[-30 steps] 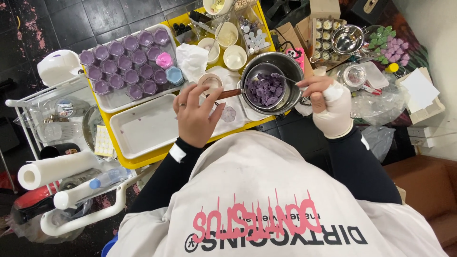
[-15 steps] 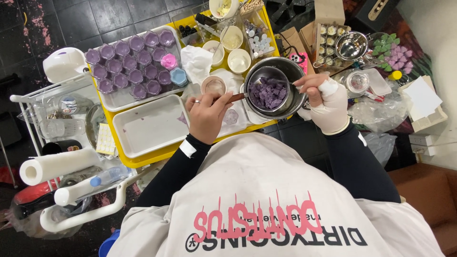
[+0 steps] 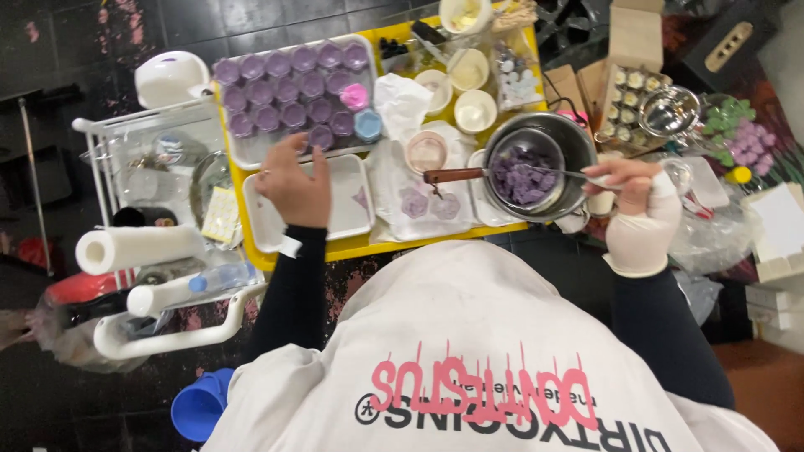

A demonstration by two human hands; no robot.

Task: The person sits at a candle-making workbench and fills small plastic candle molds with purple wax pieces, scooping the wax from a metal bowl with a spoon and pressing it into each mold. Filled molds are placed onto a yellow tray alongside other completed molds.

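Purple wax fills most of what lies under our hands: a batch of small purple moulds (image 3: 289, 88) packed in rows on a white tray (image 3: 243, 155) at the back left of the yellow table (image 3: 335, 249), and a heap of purple chunks in the little saucepan (image 3: 523, 167) that sits inside a larger steel pot (image 3: 569, 138) on the right. Our left hand (image 3: 295, 180) hovers open, fingers spread, above the near edge of that white tray and the far edge of an empty white tray (image 3: 335, 218) just in front of it; it grips nothing, and we cannot tell whether its fingertips touch the moulds. Our right hand (image 3: 632, 197), wearing a pale glove, is closed around the end of a thin metal stirrer (image 3: 565, 175) whose far end reaches into the purple chunks. The saucepan's wooden handle (image 3: 456, 175) points left, free of either hand. Between the two hands lie a clear sheet with two purple flower shapes (image 3: 427, 205), a small pink-rimmed cup (image 3: 425, 151) and a crumpled white tissue (image 3: 400, 100). Several cream bowls (image 3: 475, 109) stand behind the pot. Off the table's left edge we see a paper towel roll (image 3: 138, 247) on a white rack.
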